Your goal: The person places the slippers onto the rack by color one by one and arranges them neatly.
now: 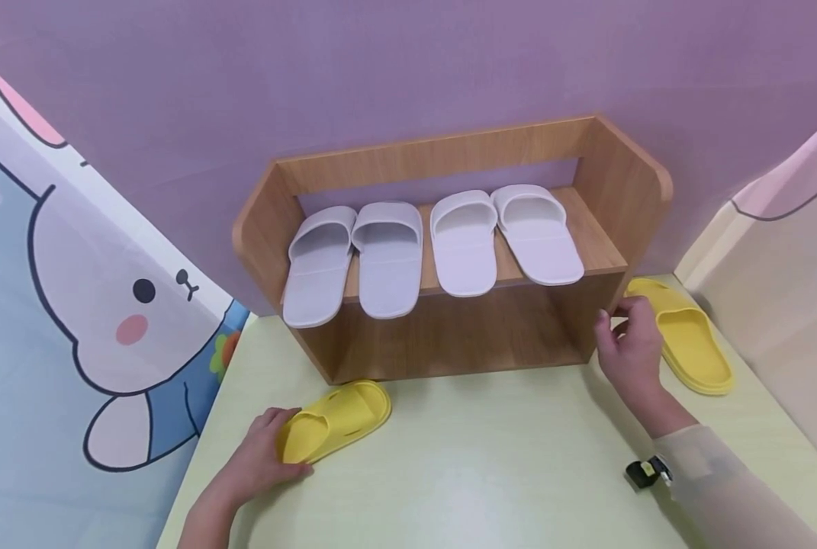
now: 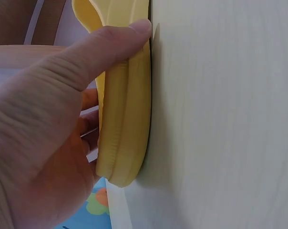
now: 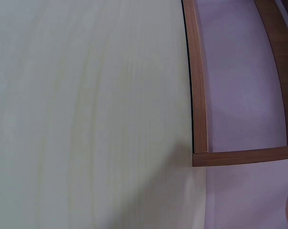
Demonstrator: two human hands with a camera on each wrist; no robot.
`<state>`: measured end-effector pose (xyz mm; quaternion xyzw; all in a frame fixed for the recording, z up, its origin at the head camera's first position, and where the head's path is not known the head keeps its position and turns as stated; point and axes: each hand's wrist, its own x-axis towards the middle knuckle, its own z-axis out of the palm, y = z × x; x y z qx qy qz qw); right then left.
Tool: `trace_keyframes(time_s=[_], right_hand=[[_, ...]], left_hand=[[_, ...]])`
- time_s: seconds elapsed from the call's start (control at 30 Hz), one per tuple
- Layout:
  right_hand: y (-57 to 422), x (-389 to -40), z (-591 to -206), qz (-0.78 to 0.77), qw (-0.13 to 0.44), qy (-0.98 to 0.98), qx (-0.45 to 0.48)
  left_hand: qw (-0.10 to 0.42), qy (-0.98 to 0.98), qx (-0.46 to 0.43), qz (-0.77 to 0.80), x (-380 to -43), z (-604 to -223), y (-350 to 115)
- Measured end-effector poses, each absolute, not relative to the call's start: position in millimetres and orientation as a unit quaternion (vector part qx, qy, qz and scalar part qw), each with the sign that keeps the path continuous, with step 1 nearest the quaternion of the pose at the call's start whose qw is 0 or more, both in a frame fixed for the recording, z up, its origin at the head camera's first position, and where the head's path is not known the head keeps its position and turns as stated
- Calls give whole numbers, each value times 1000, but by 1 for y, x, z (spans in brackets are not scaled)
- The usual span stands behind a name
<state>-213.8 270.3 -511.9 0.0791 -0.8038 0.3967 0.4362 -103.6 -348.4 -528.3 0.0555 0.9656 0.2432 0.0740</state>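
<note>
Yellow open-backed, rubbery-looking slipper [image 1: 345, 418] lies sole down on a pale wood-grained surface [image 1: 463, 480], just in front of the L corner of a brown wood-grain two-level rack [image 1: 435, 164], heel end twd. the person. Whether slipper & rack touch, I can't tell from my remote feed. L grip [image 1: 260, 457], a bare hand, holds the slipper's heel end, thumb along one side, fingers on the other; L wrist cam shows me the same hold close up. R grip [image 1: 633, 347], another bare hand, is at the front edge of the rack's R side panel, fingers bent; whether it holds the panel or merely touches it, I can't tell, as R wrist cam catches only a sliver of it. Second yellow slipper [image 1: 693, 347] lies R of the rack, just beyond that hand. On the upper shelf I see 2 light-grey slippers [image 1: 390, 274] at L & 2 white slippers [image 1: 464, 255] at R, heel ends over the front edge. Purple backdrop [image 1: 415, 69] behind; cartoon-rabbit panel [image 1: 106, 290] at far L.
</note>
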Motion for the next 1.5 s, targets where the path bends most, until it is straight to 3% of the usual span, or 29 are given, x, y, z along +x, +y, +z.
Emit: trace_keyframes(time_s=[0.33, 0.77, 1.5], right_hand=[[270, -212, -509, 395, 427, -810, 74], [272, -216, -514, 395, 434, -806, 76], [269, -211, -509, 401, 427, -807, 72]], left_hand=[[64, 970, 55, 228, -105, -530, -345], [87, 966, 36, 239, -103, -526, -330], [-110, 968, -5, 225, -120, -530, -263]])
